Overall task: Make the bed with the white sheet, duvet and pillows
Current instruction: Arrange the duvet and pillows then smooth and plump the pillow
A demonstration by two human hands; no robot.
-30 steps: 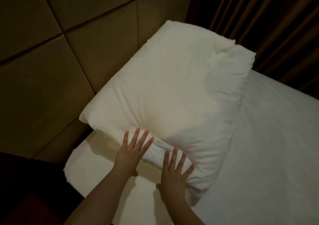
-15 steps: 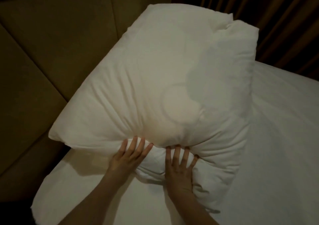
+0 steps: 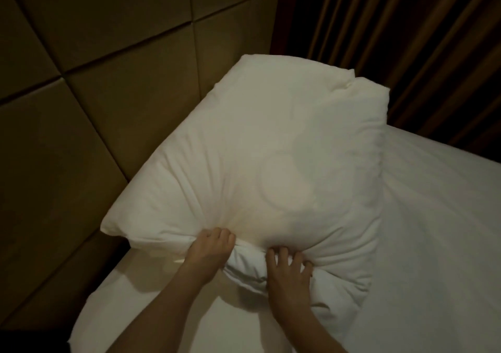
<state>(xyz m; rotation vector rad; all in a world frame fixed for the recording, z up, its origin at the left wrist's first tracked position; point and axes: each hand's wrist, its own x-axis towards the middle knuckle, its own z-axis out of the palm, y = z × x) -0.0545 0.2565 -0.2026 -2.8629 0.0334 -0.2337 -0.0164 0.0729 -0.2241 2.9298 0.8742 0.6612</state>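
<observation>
A large white pillow [image 3: 265, 163] lies at the head of the bed, against the padded headboard. My left hand [image 3: 208, 249] curls its fingers into the pillow's near edge, gripping the fabric. My right hand [image 3: 287, 274] presses on a bunched fold of the same edge, fingers bent and digging in. The white sheet [image 3: 433, 244] covers the mattress to the right and in front. No duvet is in view.
The brown padded headboard [image 3: 95, 109] fills the left and top. Dark brown curtains [image 3: 393, 41] hang behind the bed's far side. The bed's near left corner [image 3: 86, 320] drops off into a dark floor area.
My hands went from flat with spread fingers on the pillow's near edge to curled and gripping it. The edge is now bunched up between them.
</observation>
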